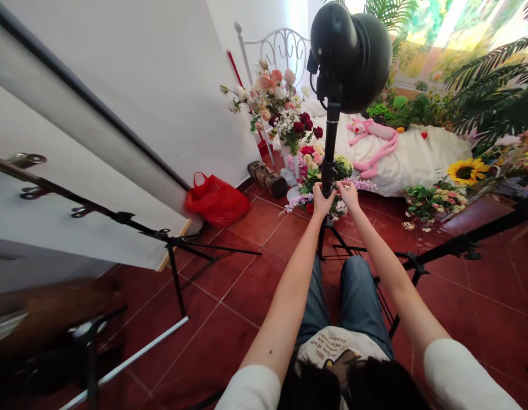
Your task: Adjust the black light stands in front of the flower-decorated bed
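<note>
A black studio lamp [351, 57] stands upright on a black light stand [331, 134] right in front of me. My left hand [323, 200] is closed around the stand's pole, low below the lamp. On the right side of the same pole, my right hand [347, 192] pinches a small dark knob [334, 185]. The knob is partly hidden by the fingers. Below my hands, the stand's legs spread over the red tiled floor [246, 279].
At left are a red bag [216, 200], another black stand [178, 242] and a white pole [139, 360] on the floor. Flowers [276, 85] and a bed [438, 159] with a pink plush toy [381, 132] lie beyond. A slanting black stand [473, 236] is at right.
</note>
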A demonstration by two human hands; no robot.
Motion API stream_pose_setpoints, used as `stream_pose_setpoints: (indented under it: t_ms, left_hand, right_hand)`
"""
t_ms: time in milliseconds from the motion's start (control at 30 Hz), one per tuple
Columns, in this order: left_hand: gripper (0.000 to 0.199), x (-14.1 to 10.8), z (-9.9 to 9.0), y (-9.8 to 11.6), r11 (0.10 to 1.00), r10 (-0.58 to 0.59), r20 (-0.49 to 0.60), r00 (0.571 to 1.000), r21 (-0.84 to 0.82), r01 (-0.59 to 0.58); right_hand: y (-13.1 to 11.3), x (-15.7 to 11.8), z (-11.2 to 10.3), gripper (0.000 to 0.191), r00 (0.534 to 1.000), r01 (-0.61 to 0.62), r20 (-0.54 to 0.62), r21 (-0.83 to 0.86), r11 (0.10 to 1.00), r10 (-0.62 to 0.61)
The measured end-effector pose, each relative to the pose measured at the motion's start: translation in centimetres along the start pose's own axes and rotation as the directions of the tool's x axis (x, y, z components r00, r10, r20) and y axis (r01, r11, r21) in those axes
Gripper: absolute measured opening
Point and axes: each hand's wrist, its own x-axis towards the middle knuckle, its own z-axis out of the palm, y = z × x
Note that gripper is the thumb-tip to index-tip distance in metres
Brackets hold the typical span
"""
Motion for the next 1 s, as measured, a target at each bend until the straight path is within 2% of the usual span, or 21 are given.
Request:
stream_pose_setpoints:
  t_ms: [67,133,267,333,433,467,500,533,600,633,700,767,833,900,1000]
  left_hand:
    - [0.039,-0.2,0.1,0.4,1.000,-0.017,-0.020,1.000,0.010,0.017]
    - [0.038,-0.5,0.3,0.9,0.999,-0.045,-0.049,0.998,0.023,0.046]
    - [0.031,-2.3,1.0,2.5,0.993,-0.092,-0.139,0.986,0.062,0.101]
    - [0.031,-4.0,1.7,3.4,0.983,-0.118,-0.240,0.964,0.109,0.147]
    - [0.040,-7.1,3.5,4.4,0.936,-0.188,-0.440,0.878,0.190,0.295]
    - [0.044,-8.2,4.3,4.5,0.919,-0.218,-0.459,0.861,0.200,0.340]
    - [0.046,-9.2,5.2,4.7,0.912,-0.253,-0.431,0.866,0.193,0.362]
    - [0.046,-10.2,6.3,4.9,0.915,-0.289,-0.357,0.888,0.170,0.366]
    - [0.038,-11.9,8.9,5.4,0.937,-0.327,-0.123,0.937,0.092,0.338]
    - [0.031,-12.6,10.4,5.8,0.945,-0.323,0.005,0.946,0.049,0.323]
    - [0.017,-13.8,13.7,7.1,0.955,-0.274,0.258,0.926,-0.042,0.294]
    - [0.015,-14.9,17.1,8.9,0.945,-0.181,0.485,0.856,-0.156,0.288]
    - [0.020,-16.1,20.2,11.1,0.907,-0.083,0.650,0.756,-0.264,0.327]
    - [0.027,-17.2,23.0,13.3,0.868,-0.022,0.741,0.671,-0.319,0.380]
    - [0.038,-18.6,26.2,15.6,0.841,0.020,0.819,0.574,-0.323,0.433]
  right_hand:
    - [0.0,-2.3,-1.7,0.020,0.996,-0.087,0.025,0.113,0.990,0.085]
    - [0.3,-5.1,-4.1,0.018,0.990,-0.134,0.061,0.140,0.981,0.127]
    - [2.4,-11.0,-10.4,0.012,0.978,-0.205,0.086,0.170,0.964,0.192]
    - [4.3,-13.5,-14.0,0.012,0.973,-0.231,0.031,0.213,0.949,0.229]
    - [7.3,-16.7,-18.9,0.026,0.935,-0.260,-0.142,0.352,0.899,0.326]
    - [8.2,-17.7,-20.4,0.029,0.917,-0.259,-0.186,0.396,0.881,0.354]
    - [8.8,-18.5,-21.7,0.029,0.897,-0.252,-0.229,0.438,0.863,0.378]
    - [9.3,-19.3,-22.9,0.028,0.876,-0.240,-0.267,0.480,0.844,0.401]
    - [9.7,-20.5,-24.9,0.022,0.831,-0.208,-0.325,0.570,0.795,0.451]
    - [9.7,-21.0,-25.7,0.021,0.807,-0.194,-0.339,0.621,0.759,0.484]
    - [9.2,-21.6,-26.9,0.025,0.772,-0.178,-0.316,0.726,0.664,0.552]
    - [8.6,-22.0,-27.8,0.029,0.766,-0.170,-0.248,0.811,0.560,0.592]
    - [8.0,-22.3,-28.4,0.030,0.792,-0.143,-0.178,0.875,0.461,0.585]
    - [7.4,-22.5,-28.8,0.031,0.830,-0.093,-0.130,0.927,0.364,0.543]
    - [6.5,-22.7,-29.4,0.031,0.883,-0.042,-0.073,0.971,0.234,0.464]
